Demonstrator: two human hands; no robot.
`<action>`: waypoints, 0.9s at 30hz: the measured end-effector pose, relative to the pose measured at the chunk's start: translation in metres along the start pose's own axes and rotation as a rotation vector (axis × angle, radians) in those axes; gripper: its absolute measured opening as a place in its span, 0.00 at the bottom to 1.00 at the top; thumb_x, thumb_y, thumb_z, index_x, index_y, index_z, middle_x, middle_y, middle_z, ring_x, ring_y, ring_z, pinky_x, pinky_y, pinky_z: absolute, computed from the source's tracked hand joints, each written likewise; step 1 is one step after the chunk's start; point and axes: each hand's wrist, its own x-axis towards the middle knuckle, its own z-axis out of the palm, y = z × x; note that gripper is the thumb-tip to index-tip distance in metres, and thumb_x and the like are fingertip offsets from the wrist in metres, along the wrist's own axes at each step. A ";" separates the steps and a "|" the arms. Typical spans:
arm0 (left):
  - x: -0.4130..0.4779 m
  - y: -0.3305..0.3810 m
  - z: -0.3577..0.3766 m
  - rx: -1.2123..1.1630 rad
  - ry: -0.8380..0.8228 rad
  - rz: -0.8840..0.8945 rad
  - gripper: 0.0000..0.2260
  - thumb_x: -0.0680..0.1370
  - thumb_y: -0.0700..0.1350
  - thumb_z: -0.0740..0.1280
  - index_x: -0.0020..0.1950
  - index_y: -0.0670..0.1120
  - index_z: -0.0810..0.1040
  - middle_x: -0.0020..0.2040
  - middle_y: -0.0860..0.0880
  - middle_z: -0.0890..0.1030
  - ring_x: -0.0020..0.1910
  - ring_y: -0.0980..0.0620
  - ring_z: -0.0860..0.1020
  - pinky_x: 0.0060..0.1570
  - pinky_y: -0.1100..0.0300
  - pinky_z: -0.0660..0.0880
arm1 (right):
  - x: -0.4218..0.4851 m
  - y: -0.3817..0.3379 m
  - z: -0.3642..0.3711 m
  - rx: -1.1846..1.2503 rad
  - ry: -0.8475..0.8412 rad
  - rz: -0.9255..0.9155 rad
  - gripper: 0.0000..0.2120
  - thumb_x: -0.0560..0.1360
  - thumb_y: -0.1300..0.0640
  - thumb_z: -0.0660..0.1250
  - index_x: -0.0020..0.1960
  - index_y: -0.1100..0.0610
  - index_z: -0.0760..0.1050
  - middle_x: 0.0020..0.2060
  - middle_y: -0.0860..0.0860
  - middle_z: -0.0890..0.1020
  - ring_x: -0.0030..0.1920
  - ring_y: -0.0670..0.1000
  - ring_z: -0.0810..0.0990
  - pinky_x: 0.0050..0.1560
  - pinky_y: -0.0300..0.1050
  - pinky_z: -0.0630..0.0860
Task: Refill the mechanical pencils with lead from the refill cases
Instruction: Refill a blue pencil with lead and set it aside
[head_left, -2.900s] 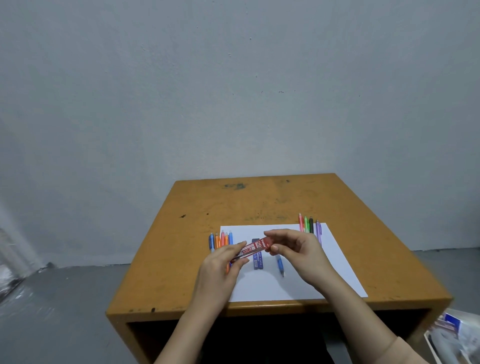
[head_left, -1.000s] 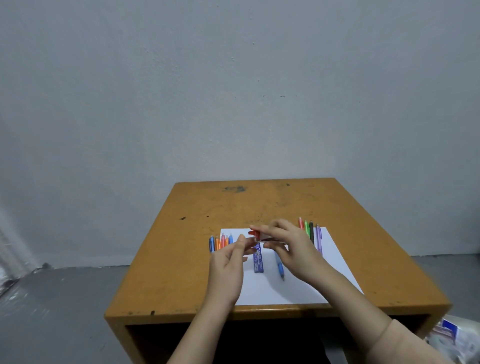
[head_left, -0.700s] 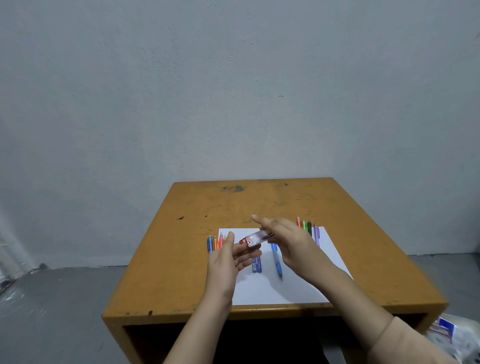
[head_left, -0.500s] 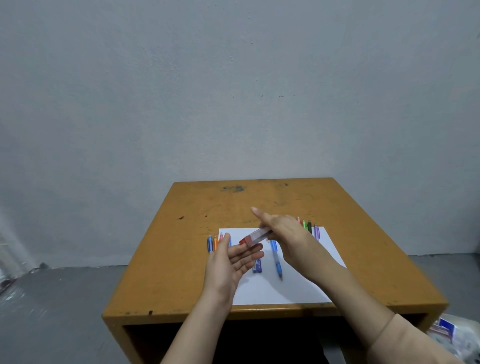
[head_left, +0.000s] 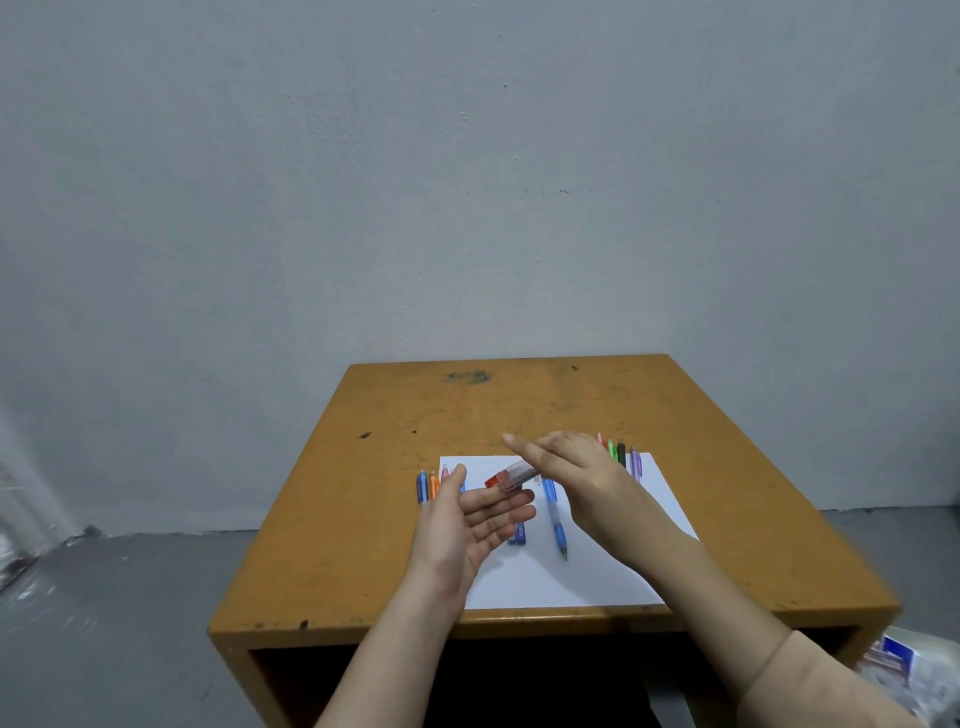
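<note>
Desk (head_left: 358, 519); lead case (head_left: 511, 475) in right hand (head_left: 582, 480)

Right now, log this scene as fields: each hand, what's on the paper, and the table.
Right hand: pinches red-ended clear plastic refill case, tilted toward left palm
Left hand: open, palm up, below the case's red end
White paper sheet: blue mechanical pencil and dark blue refill case lie on it
Coloured pencils: left row at paper's left edge, right row at its far right corner
Surface: worn orange wooden table
</note>
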 end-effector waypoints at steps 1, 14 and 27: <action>0.000 0.000 0.000 0.005 0.000 -0.001 0.25 0.83 0.54 0.52 0.49 0.36 0.81 0.45 0.38 0.84 0.43 0.45 0.84 0.40 0.60 0.76 | -0.001 0.000 0.001 0.002 -0.002 0.003 0.33 0.65 0.77 0.60 0.66 0.55 0.72 0.50 0.55 0.79 0.52 0.53 0.75 0.51 0.47 0.75; 0.001 0.000 0.002 0.006 0.012 -0.067 0.24 0.83 0.52 0.53 0.50 0.35 0.81 0.46 0.38 0.84 0.43 0.45 0.84 0.34 0.62 0.77 | -0.006 0.001 0.004 -0.030 -0.007 -0.013 0.29 0.69 0.76 0.60 0.65 0.54 0.73 0.51 0.55 0.79 0.52 0.53 0.73 0.47 0.49 0.76; -0.001 0.000 0.003 -0.030 0.009 -0.096 0.18 0.82 0.48 0.57 0.52 0.35 0.81 0.46 0.37 0.84 0.43 0.44 0.84 0.31 0.63 0.77 | -0.012 0.001 0.007 -0.002 -0.030 0.042 0.30 0.66 0.76 0.59 0.62 0.54 0.77 0.52 0.56 0.79 0.49 0.57 0.78 0.46 0.48 0.77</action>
